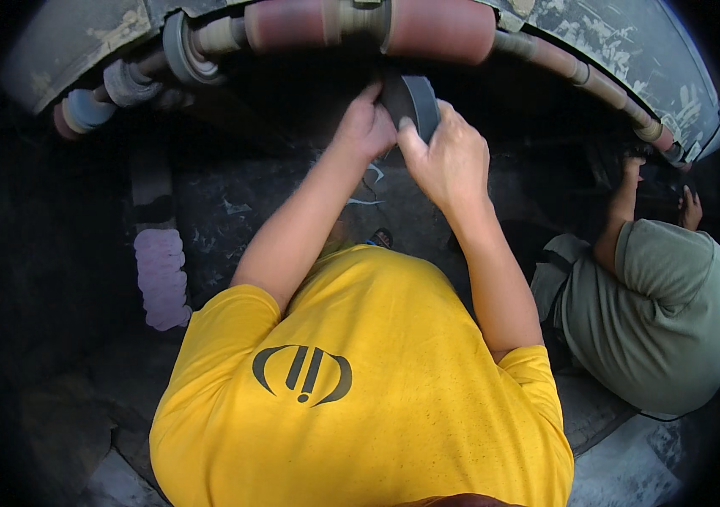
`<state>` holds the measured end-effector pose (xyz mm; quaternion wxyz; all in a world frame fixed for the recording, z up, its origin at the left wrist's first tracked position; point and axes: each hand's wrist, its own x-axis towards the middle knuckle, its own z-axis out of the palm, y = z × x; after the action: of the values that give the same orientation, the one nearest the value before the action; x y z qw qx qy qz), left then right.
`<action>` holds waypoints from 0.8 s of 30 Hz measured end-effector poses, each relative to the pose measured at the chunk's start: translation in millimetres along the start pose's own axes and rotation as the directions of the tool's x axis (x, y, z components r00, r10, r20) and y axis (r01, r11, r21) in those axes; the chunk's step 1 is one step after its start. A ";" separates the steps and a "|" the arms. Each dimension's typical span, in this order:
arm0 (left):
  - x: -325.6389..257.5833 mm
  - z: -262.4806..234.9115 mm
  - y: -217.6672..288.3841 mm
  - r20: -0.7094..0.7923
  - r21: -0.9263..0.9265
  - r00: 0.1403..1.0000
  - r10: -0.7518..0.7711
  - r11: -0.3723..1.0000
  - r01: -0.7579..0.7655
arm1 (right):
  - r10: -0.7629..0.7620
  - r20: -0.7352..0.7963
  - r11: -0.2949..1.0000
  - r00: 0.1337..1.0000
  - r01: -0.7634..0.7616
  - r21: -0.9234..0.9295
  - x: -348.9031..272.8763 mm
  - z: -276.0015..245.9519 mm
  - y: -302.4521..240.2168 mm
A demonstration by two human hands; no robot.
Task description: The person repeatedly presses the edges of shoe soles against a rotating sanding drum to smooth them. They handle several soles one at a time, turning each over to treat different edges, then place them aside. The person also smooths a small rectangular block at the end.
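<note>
Right under the long reddish roller (360, 25), my right hand (448, 160) has its fingers clamped on the dark tape roll (413, 100); left hand (364, 127) pinches its left edge, equally close.

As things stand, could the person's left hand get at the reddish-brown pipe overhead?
Probably yes: the left hand sits just under the reddish-brown pipe, beside the dark tape roll, with nothing between them.

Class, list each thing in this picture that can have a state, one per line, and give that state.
Left hand: raised, fingers touching the dark grey tape roll.
Right hand: closed around the roll.
Dark grey tape roll: held up beneath the pipe.
Reddish-brown pipe: overhead, horizontal, wrapped at its joints.
Person in green shirt: crouched, arm reaching up.
</note>
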<state>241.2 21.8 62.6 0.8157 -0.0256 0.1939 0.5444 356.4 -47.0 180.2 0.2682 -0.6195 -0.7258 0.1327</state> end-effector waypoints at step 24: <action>-6.7 33.9 26.6 -0.050 0.123 0.989 0.137 0.984 -0.130 | -0.004 -0.071 1.000 0.997 0.005 0.009 -7.6 -0.2 -19.7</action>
<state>224.9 35.3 100.7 0.7713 0.0206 0.2511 0.5845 340.9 -58.3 189.0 0.2968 -0.6209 -0.7167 0.1133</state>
